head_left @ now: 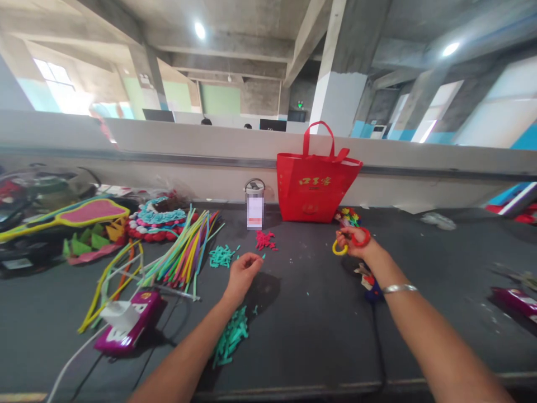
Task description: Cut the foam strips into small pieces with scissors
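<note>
My right hand (pixel 356 244) is closed on scissors with a red and a yellow finger ring (pixel 351 242), held above the dark table (pixel 310 313) near a small colourful flower bunch (pixel 349 215). My left hand (pixel 242 274) hovers over the table with fingers curled in a loose pinch; what it holds, if anything, is too small to see. Around it lie a pile of teal cut pieces (pixel 221 255), a pile of red cut pieces (pixel 264 239) and more teal pieces (pixel 230 336) under my forearm.
A red tote bag (pixel 314 184) and a clear jar (pixel 254 204) stand at the back wall. Colourful pipe cleaners (pixel 184 252), a round crafted piece (pixel 157 219), a fan shape (pixel 90 212) and a purple glue gun (pixel 130 324) lie at left. A purple packet (pixel 516 299) lies right.
</note>
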`<action>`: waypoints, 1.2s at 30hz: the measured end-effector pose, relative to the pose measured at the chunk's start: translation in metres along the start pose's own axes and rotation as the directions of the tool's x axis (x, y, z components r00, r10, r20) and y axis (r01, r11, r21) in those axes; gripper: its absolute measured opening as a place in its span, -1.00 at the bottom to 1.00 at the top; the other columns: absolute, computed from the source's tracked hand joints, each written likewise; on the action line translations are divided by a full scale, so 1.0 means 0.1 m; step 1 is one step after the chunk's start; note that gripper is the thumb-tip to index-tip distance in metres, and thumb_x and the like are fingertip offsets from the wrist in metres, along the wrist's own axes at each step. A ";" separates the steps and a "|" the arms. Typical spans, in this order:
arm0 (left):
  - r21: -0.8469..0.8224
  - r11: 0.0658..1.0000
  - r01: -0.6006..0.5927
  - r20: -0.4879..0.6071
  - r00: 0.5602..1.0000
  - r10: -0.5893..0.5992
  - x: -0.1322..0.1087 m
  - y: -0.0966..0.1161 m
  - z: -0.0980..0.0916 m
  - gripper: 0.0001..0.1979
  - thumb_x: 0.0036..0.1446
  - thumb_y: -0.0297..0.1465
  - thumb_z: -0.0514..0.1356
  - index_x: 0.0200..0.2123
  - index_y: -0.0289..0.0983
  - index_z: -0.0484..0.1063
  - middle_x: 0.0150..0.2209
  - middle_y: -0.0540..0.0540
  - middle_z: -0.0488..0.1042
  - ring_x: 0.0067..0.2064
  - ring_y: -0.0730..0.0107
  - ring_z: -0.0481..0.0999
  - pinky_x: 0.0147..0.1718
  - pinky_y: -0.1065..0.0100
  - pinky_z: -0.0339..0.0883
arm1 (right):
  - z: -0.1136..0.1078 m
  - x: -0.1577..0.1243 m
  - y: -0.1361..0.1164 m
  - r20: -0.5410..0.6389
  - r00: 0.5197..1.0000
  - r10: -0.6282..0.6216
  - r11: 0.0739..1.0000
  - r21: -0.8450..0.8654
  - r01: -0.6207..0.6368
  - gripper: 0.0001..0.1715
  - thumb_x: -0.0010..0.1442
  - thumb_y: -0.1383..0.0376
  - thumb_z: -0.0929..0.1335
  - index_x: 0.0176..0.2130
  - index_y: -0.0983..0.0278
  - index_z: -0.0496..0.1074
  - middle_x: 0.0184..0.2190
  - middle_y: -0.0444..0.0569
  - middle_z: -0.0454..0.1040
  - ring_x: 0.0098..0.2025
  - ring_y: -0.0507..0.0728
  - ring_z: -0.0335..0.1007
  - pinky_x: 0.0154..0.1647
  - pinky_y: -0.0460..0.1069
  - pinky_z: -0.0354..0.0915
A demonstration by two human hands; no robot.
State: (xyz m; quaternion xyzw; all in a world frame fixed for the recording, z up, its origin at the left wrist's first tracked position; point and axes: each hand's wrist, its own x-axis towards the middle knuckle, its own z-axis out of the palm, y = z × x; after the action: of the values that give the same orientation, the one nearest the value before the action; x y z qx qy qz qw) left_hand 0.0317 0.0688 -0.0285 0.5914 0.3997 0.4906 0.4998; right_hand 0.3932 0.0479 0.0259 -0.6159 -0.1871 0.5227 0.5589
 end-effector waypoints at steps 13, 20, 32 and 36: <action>-0.004 1.000 -0.030 -0.041 0.999 0.030 0.02 0.04 -0.02 -0.82 -0.09 -0.28 0.28 -0.53 -0.28 0.45 -0.60 0.06 0.32 -0.53 0.49 0.22 -0.52 0.45 0.07 | 0.12 -0.63 0.56 -0.036 0.948 -0.315 0.819 -0.516 0.253 -0.68 -0.10 0.32 0.46 -0.27 0.24 0.40 -0.61 -0.21 0.35 -0.65 -0.04 0.18 -0.65 -0.16 0.06; 0.023 0.999 -0.030 -0.054 0.998 0.031 0.02 0.07 -0.02 -0.81 -0.09 -0.26 0.27 -0.53 -0.28 0.44 -0.60 0.06 0.31 -0.53 0.49 0.22 -0.51 0.44 0.07 | 0.39 -1.24 1.34 0.247 0.840 -0.483 0.151 -0.921 0.358 -0.53 -0.01 0.38 0.34 -0.05 0.17 0.39 -0.53 -0.16 0.46 -0.45 0.10 0.41 -0.47 -0.10 0.13; 0.028 0.999 -0.041 -0.037 0.998 0.042 0.05 -0.01 -0.05 -0.76 -0.09 -0.22 0.27 -0.50 -0.29 0.44 -0.59 0.07 0.31 -0.52 0.50 0.22 -0.51 0.45 0.07 | -0.24 -1.35 1.32 -0.354 0.597 -0.720 0.263 -0.935 -0.238 -0.34 0.23 -0.09 0.14 0.11 0.27 0.26 -0.30 0.11 0.50 -0.32 0.25 0.47 -0.41 0.02 0.26; -0.069 0.998 -0.009 -0.039 0.999 0.006 0.05 0.00 -0.05 -0.79 -0.11 -0.25 0.29 -0.49 -0.29 0.46 -0.57 0.06 0.35 -0.51 0.51 0.25 -0.50 0.45 0.10 | -0.33 -1.04 1.30 -0.222 0.669 -0.709 0.057 -0.964 -0.260 -0.43 0.24 0.02 0.20 0.09 0.30 0.29 -0.31 0.13 0.47 -0.26 0.26 0.46 -0.31 0.03 0.26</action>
State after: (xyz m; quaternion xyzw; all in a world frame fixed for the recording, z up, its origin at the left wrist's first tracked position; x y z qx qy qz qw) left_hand 0.0274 0.0748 -0.0271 0.5657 0.3899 0.5175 0.5101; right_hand 0.3356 -0.0929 -0.0498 -0.9153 -0.3699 -0.1206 0.1045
